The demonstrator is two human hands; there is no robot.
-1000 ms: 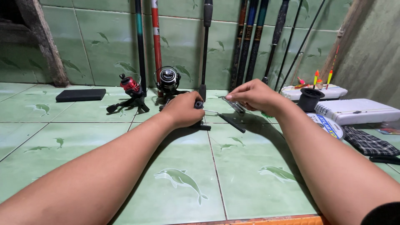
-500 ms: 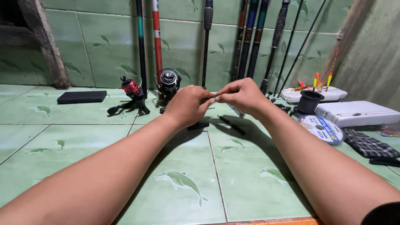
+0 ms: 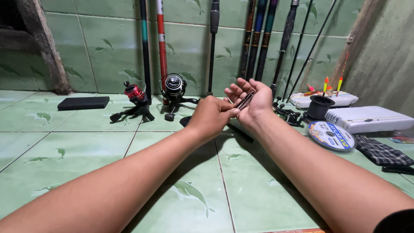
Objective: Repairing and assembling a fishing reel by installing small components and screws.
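— What do we hold above the tiled floor (image 3: pixel 86 151)?
— Our right hand (image 3: pixel 250 101) lies open, a thin dark metal piece (image 3: pixel 245 100) across its palm; our left hand (image 3: pixel 211 115) pinches its near end.
— Around us?
— Two reels (image 3: pixel 172 88) and rods (image 3: pixel 258 39) by the wall behind, a line spool (image 3: pixel 330 136) to the right.

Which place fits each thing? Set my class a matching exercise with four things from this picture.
Things:
1. red reel
2. black pad
3. line spool
4. thin dark strip

Places:
A. far left on the floor
B. in the right hand
C. beside the black reel
D. in front of the white box

Pairs: 1-C, 2-A, 3-D, 4-B
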